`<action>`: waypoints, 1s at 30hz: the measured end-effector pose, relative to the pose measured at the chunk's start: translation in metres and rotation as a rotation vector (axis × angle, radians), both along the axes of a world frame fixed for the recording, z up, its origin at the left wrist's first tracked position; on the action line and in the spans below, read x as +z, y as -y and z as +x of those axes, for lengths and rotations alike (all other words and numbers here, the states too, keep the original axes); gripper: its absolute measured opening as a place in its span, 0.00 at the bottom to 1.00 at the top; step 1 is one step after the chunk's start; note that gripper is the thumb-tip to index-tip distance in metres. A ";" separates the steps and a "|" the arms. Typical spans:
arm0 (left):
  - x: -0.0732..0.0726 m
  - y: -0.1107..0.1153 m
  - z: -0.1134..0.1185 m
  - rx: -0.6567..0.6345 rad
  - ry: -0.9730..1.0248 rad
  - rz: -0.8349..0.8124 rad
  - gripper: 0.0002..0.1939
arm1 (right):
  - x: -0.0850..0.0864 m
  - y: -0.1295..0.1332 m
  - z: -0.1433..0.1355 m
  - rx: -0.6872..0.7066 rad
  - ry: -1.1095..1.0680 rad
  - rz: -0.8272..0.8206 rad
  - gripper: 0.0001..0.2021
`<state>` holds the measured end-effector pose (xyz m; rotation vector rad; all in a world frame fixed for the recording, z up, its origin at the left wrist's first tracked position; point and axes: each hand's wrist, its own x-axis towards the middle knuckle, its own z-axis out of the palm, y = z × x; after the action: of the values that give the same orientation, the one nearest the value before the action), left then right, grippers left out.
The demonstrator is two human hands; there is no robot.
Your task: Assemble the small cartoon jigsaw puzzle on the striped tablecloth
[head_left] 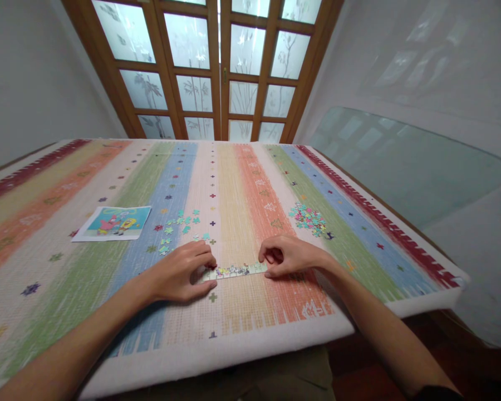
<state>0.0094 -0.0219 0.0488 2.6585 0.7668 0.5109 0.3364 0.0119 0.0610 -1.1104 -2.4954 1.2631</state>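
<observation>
A narrow assembled strip of puzzle pieces (237, 271) lies on the striped tablecloth near the front edge. At its left end, my left hand (187, 272) has its thumb and fingers closed around the strip. My right hand (290, 257) pinches the other end between thumb and fingers. Loose turquoise pieces (186, 220) are spread beyond my left hand. Beyond my right hand is a pile of mixed puzzle pieces (308, 219). A printed cartoon picture (119, 224) lies flat to the left.
The table (250, 340) has a padded white front edge close to my body. Wooden doors with frosted panes (192, 61) stand behind it. A pale glass panel (409, 161) leans at the right wall.
</observation>
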 end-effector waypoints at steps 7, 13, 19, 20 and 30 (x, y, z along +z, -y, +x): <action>-0.006 0.000 0.003 0.003 0.020 -0.002 0.04 | 0.002 0.003 -0.001 0.000 0.005 0.015 0.08; -0.004 0.003 0.007 0.004 0.034 0.021 0.07 | 0.003 0.006 -0.003 0.011 0.020 0.040 0.07; -0.004 -0.006 0.000 0.189 0.049 0.130 0.10 | 0.003 0.005 -0.004 -0.046 -0.013 0.108 0.06; -0.005 -0.010 -0.004 0.248 0.065 0.159 0.10 | 0.003 0.005 -0.004 -0.055 -0.014 0.126 0.06; -0.017 -0.045 -0.042 0.542 0.029 0.220 0.15 | 0.003 0.005 -0.009 -0.097 0.002 0.242 0.07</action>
<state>-0.0325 0.0228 0.0320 2.6067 1.5125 0.8042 0.3278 0.0065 0.0638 -1.1549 -2.4800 0.9070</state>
